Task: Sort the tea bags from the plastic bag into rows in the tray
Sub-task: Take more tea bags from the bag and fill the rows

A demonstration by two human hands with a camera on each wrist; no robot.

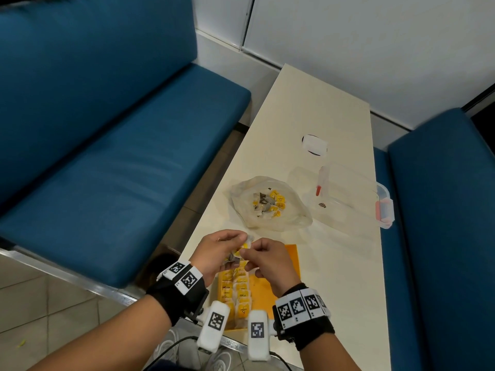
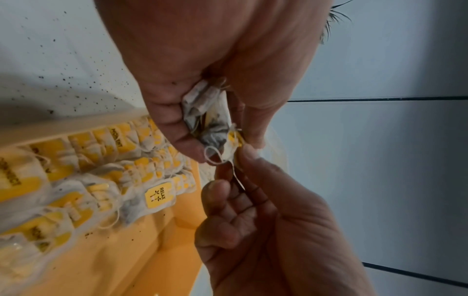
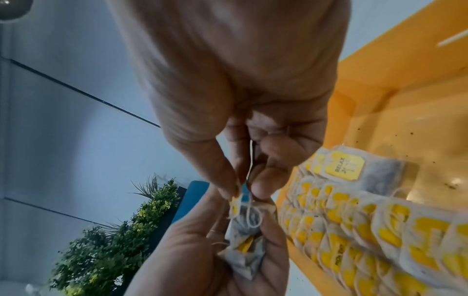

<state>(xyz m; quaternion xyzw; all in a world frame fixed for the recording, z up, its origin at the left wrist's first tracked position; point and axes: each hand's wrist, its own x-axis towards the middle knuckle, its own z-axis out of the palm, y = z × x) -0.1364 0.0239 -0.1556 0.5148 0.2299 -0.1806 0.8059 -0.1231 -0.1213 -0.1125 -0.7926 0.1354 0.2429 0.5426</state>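
My left hand (image 1: 227,246) grips a crumpled bunch of tea bags (image 2: 205,118) with yellow tags, just above the far end of the orange tray (image 1: 292,254). My right hand (image 1: 249,254) pinches a white string and tag (image 3: 241,197) at the top of that bunch. In the right wrist view the bunch (image 3: 243,248) lies in the left hand (image 3: 192,252) below my right fingertips (image 3: 260,190). Two rows of tea bags (image 1: 237,290) fill the tray's left side; its right side is bare. The clear plastic bag (image 1: 267,204) with more tea bags lies open further back.
A clear plastic box (image 1: 348,199) with pink latches stands right of the bag, a small white item (image 1: 314,144) behind it. The narrow cream table (image 1: 334,290) runs between two blue benches (image 1: 107,156). Its left edge is close to the tray.
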